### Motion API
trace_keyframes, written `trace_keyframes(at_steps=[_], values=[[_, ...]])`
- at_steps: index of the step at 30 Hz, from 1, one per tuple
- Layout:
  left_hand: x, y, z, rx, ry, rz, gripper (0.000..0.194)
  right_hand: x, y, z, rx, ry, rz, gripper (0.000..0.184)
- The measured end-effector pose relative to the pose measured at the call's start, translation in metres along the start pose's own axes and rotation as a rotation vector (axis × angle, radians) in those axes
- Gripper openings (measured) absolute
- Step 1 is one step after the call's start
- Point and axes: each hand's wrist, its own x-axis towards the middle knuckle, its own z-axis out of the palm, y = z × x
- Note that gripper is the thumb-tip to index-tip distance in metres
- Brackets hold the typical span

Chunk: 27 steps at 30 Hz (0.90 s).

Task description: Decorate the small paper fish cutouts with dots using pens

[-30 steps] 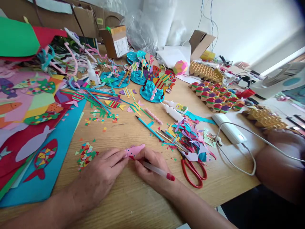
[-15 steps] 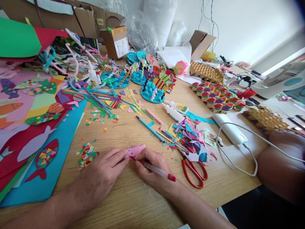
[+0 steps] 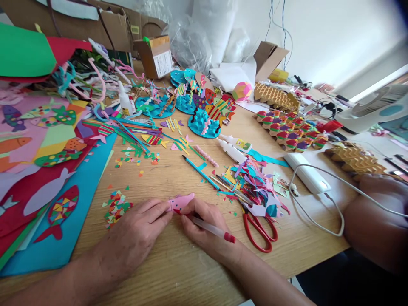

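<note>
A small pink paper fish (image 3: 181, 201) lies on the wooden table (image 3: 178, 272) near the front edge. My left hand (image 3: 134, 236) rests flat beside it, its fingertips pressing the fish's left end down. My right hand (image 3: 204, 223) is closed round a clear pen with a red cap (image 3: 212, 228), and the red tip touches the fish's lower edge. Left of my left hand lies a little heap of coloured paper bits (image 3: 115, 205).
Red scissors (image 3: 259, 229) lie right of my right hand, beside a pile of paper scraps (image 3: 255, 187). Glue bottles (image 3: 232, 150), blue sticks, painted egg trays (image 3: 290, 129), blue craft bases (image 3: 202, 121), coloured sheets (image 3: 47, 191) and a white charger with cable (image 3: 307, 174) crowd the table. Another person's arm (image 3: 372, 221) rests at the right.
</note>
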Motion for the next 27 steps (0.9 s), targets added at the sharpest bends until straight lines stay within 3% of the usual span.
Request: trace_keyframes(at_steps=[27], values=[[0.0003,0.001,-0.0015,0.038,0.006,0.016,0.04,-0.0001,-0.0002,-0.0003,-0.017,-0.006,0.005,0.007]])
